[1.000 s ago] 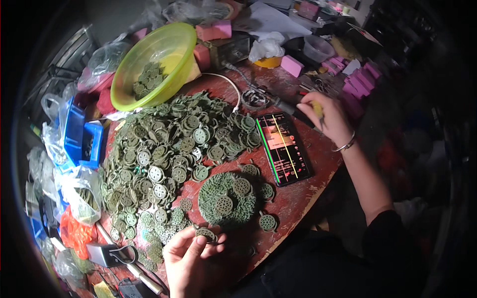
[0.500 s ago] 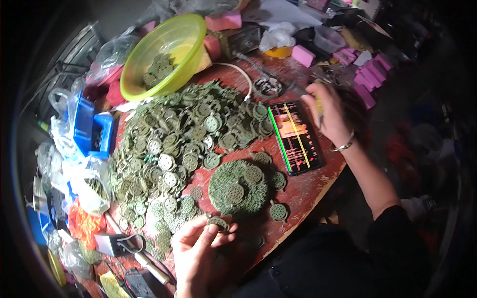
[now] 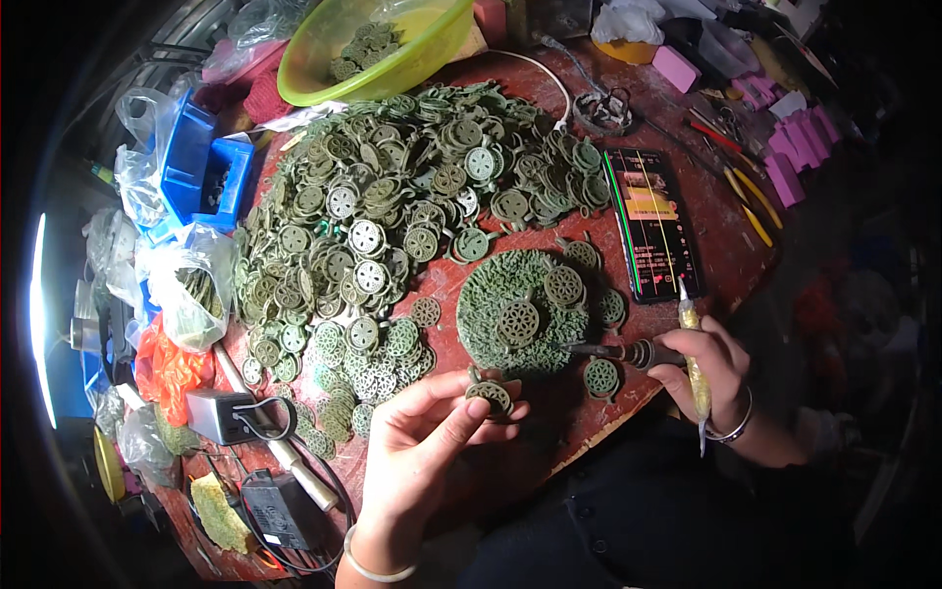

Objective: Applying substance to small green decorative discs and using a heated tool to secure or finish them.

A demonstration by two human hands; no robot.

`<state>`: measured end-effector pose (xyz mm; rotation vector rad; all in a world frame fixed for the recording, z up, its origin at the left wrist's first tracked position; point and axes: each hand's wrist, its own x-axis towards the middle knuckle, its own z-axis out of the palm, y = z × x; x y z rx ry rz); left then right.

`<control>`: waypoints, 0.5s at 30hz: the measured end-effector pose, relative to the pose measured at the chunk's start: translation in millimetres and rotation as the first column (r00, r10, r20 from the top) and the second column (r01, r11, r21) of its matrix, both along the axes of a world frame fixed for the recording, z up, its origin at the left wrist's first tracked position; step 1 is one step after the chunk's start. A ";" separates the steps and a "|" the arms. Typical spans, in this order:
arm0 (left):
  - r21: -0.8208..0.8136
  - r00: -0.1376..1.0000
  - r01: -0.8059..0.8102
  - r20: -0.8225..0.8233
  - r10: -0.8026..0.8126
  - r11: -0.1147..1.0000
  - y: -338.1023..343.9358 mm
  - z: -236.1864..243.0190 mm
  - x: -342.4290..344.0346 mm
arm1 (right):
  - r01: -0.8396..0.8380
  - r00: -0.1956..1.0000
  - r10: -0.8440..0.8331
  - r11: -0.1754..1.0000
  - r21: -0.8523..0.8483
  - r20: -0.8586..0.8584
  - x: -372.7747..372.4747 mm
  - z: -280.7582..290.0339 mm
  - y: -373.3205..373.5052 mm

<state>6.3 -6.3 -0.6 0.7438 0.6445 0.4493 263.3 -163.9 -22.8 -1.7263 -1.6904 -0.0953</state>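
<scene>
My left hand (image 3: 437, 432) pinches a round, dark green openwork pendant (image 3: 490, 398) with a small loop on its edge. My right hand (image 3: 708, 378) holds a dark, soldering-iron-like tool (image 3: 636, 351), its tip reaching left toward the round green textured pad (image 3: 483, 285). In the same hand is a slim double-ended tool with a yellowish handle (image 3: 699, 383), held nearly upright. Openwork pendants (image 3: 517, 324) lie on the pad, and another pendant (image 3: 601, 377) is on the table just below the iron. The tip is apart from the held pendant.
A large heap of green pendants (image 3: 383, 206) spreads behind my hands. A phone (image 3: 651, 231) with a lit screen lies right of the pad. Farther back are a yellow-green basin (image 3: 432, 59) and yellow-handled pliers (image 3: 754, 206). Blue bins (image 3: 191, 167) and a black power unit (image 3: 278, 510) stand left.
My right hand has come from beyond the phone toward me, bringing the iron's tip to the pad's edge. My left hand still pinches the pendant. The whole view has shifted.
</scene>
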 end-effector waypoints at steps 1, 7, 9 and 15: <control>0.008 1.000 0.016 -0.019 -0.016 1.000 0.4 0.3 -0.6 | 0.000 1.000 0.000 1.000 -0.002 -0.001 -1.3 0.2 1.1; 0.013 0.998 0.023 -0.056 -0.023 1.000 0.0 1.6 -1.3 | 0.067 0.998 -0.066 0.998 -0.022 0.017 -5.1 3.1 4.2; 0.008 0.998 0.020 -0.063 -0.019 1.000 -0.6 3.1 -0.6 | 0.072 0.997 -0.071 0.997 -0.024 0.021 -5.0 3.4 3.5; -0.005 0.998 0.021 -0.065 -0.022 1.000 -0.3 1.9 -0.6 | 0.077 0.997 -0.076 0.996 -0.034 0.016 -5.6 6.1 4.3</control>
